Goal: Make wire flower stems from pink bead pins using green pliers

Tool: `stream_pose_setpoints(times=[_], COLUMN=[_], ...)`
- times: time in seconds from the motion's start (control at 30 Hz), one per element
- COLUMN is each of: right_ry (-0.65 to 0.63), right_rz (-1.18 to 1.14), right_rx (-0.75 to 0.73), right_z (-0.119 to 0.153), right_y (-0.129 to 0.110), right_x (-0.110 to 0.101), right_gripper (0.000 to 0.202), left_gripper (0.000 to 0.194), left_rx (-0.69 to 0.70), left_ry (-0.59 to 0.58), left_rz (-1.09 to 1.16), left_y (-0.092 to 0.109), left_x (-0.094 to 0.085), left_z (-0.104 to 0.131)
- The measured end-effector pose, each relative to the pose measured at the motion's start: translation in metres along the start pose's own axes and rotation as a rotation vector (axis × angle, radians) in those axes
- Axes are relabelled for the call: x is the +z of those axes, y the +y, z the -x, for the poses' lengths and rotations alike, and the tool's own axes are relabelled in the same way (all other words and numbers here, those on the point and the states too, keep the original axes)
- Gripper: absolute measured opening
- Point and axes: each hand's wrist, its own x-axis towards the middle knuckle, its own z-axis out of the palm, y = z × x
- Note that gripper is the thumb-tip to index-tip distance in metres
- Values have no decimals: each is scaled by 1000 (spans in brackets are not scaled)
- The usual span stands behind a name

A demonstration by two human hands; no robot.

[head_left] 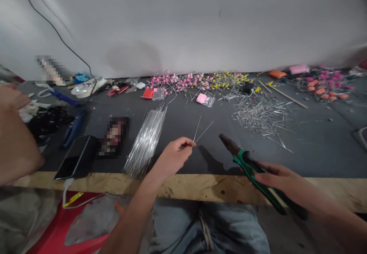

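My left hand (174, 156) pinches thin silver wires (197, 130) between thumb and fingertips; they spread upward in a V over the dark table. Green-and-black pliers (243, 160) are in my right hand (279, 177), whose fingers wrap round the handles. The plier jaws point up and left, a short way right of the wires and apart from them. Beside my left forearm lies a bundle of long straight silver wires (147, 139). A loose pile of short wire pieces (259, 114) sits beyond the pliers.
Pink flower stems (177, 81) and yellow ones (231, 80) lie along the wall, with orange and purple ones (327, 86) far right. A phone (77, 158) with a cable and a blue tool (73, 128) are at left. Another person's arm (17, 139) reaches in there.
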Motion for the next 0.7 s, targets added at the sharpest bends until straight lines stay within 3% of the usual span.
stream_pose_setpoints(times=[0.1,0.4,0.57,0.7], right_ry=[-129,-116,-114,-57], right_rz=[-104,-198,-168,-133], right_rx=[56,51,-95,-135], right_z=[8,24,19,19], right_y=[0,-15,-9,-5], right_x=[9,33,44,48], right_gripper=[43,47,45,37], left_gripper=[23,25,26,24], left_rx=[128,299,426,750], left_ry=[25,117,127,349], left_rz=[-228,-663,-728,-625], left_y=[8,22,24,16], left_x=[5,31,41,48], left_z=[2,15,17,23])
